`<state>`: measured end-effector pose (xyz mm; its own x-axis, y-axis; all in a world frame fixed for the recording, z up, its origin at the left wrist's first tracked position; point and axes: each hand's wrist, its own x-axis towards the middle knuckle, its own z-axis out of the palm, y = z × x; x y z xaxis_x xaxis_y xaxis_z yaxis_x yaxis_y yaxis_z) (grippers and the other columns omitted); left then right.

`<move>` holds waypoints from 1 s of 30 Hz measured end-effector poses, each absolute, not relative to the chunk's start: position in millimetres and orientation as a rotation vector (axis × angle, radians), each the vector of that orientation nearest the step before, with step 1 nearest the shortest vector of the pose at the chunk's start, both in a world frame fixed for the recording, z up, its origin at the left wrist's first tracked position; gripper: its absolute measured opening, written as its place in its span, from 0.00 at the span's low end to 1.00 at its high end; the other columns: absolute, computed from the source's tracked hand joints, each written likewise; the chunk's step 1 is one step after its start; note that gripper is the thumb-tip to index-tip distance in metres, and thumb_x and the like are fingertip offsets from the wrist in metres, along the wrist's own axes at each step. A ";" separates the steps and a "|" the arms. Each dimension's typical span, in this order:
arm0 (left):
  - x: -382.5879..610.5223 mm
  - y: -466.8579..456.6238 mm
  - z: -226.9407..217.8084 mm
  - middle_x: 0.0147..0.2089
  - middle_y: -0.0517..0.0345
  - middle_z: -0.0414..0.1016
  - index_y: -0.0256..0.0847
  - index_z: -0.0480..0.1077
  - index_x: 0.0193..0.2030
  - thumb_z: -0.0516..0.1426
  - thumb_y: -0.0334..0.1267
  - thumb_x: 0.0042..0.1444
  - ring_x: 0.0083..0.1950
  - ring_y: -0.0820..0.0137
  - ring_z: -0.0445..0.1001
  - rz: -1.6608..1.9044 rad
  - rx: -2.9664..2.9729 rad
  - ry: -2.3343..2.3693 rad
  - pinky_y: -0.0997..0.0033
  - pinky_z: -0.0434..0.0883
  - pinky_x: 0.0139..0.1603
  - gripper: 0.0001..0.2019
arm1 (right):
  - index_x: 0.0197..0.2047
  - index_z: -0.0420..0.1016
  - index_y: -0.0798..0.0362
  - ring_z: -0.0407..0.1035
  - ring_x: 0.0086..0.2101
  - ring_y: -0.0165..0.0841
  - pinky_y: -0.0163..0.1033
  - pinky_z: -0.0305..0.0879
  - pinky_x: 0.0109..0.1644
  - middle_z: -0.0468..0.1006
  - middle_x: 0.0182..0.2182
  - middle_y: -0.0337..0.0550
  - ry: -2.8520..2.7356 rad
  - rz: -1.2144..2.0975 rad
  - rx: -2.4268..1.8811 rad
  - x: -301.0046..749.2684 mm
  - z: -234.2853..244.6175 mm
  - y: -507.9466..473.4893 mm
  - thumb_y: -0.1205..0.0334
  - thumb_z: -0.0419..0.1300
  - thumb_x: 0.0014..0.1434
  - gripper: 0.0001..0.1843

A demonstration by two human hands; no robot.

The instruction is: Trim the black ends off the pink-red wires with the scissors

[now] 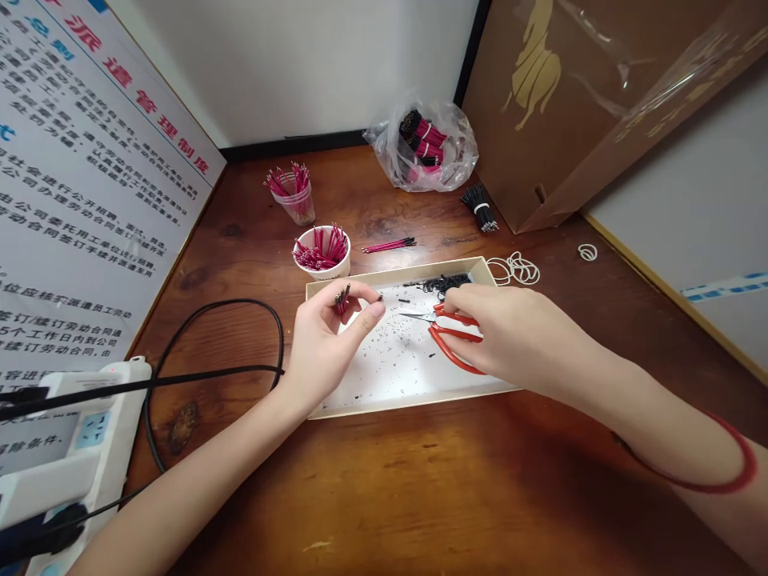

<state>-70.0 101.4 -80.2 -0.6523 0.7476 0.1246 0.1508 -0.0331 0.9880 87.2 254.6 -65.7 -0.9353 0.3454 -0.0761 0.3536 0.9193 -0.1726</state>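
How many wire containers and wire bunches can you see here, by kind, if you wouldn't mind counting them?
Cups of red wires, a clear plastic cup and a white paper cup: 2
Plastic bag of wire bundles: 1
Loose bunches, a black wire bunch and a red wire bunch: 2
Wire bunch in the left hand: 1
Total: 6

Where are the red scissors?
In the head view, the red-handled scissors are in the right hand, held over the shallow tray.
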 end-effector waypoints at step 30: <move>-71.0 102.6 -73.6 0.31 0.58 0.82 0.44 0.82 0.29 0.66 0.29 0.50 0.33 0.70 0.76 1.603 0.894 1.726 0.71 0.71 0.32 0.05 | 0.40 0.73 0.47 0.68 0.28 0.30 0.39 0.69 0.32 0.78 0.31 0.37 3.310 -1.415 0.978 108.7 -81.0 209.3 0.72 0.64 0.55 0.12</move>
